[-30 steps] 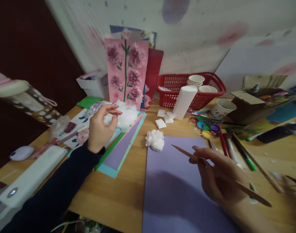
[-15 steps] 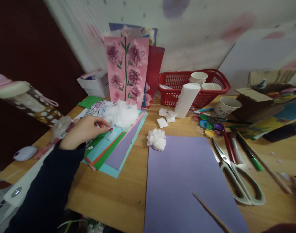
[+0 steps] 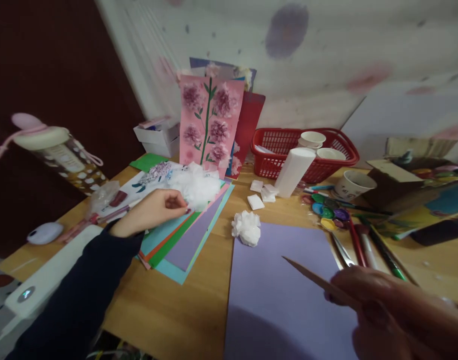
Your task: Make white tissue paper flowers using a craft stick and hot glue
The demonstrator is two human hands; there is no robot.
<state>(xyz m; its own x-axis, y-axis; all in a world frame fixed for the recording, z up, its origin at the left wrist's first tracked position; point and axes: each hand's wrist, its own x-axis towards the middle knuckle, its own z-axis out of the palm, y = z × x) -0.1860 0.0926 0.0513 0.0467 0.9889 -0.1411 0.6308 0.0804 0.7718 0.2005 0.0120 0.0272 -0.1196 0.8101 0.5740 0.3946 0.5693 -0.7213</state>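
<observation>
My left hand (image 3: 164,207) hovers over a fan of coloured paper sheets (image 3: 193,242), at the edge of a fluffy white cotton-like pile (image 3: 200,187). Its thumb and forefinger are pinched together; what lies between them, if anything, I cannot make out. My right hand (image 3: 390,305), blurred at the lower right, grips a thin pointed wooden stick (image 3: 311,275), the tip angled up and left over a purple sheet (image 3: 268,290). At that sheet's upper left corner sits a crumpled white tissue ball (image 3: 247,227).
Folded white squares (image 3: 256,202) and a white cylinder (image 3: 294,172) stand before a red basket (image 3: 270,162) with paper cups. Paint pots (image 3: 328,223), a paper cup (image 3: 354,184), brushes and scissors (image 3: 342,248) lie right. A pink flower picture (image 3: 198,117) leans on the wall.
My right hand has come into view from the lower right, raising the wooden stick up and left. My left hand stays near the white pile. The view has tilted slightly up.
</observation>
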